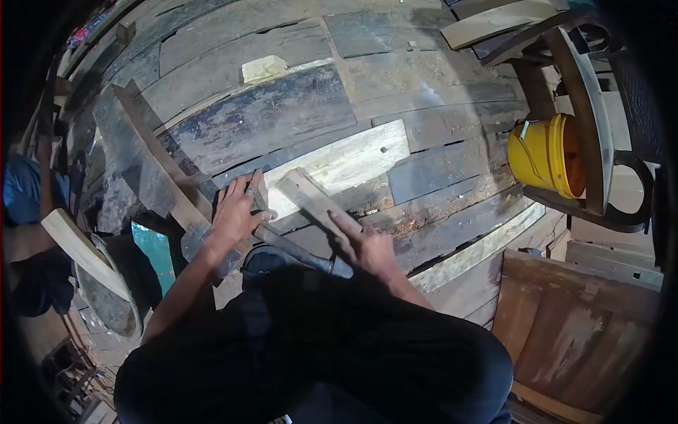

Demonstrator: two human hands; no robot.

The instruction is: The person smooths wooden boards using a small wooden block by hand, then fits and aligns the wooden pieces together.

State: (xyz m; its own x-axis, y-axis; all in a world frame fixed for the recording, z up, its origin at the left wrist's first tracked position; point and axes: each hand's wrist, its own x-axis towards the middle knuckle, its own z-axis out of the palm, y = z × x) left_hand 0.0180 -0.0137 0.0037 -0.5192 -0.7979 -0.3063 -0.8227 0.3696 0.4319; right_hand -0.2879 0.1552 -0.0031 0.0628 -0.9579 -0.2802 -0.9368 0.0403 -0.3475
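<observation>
A pale plank (353, 159) with a small dark hole near its right end lies at a slant on the worn boards. My left hand (234, 213) rests at the plank's left end, fingers stretched out and thumb apart. In my right hand (376, 251) is a narrow wooden strip (311, 198), the index finger laid along it. The strip's far end reaches over the near edge of the plank; whether it touches the plank I cannot tell. A dark tool with a rounded handle (293, 247) lies between my hands, close to my lap.
A long angled beam (145, 152) stands to the left. Beyond the plank are a dark painted board (261, 116) and a small wood piece (264, 68). At right, a yellow bucket (531, 157) lies tilted beside curved wood parts, above a brown panel (565, 332). Another person's arm (28, 244) shows far left.
</observation>
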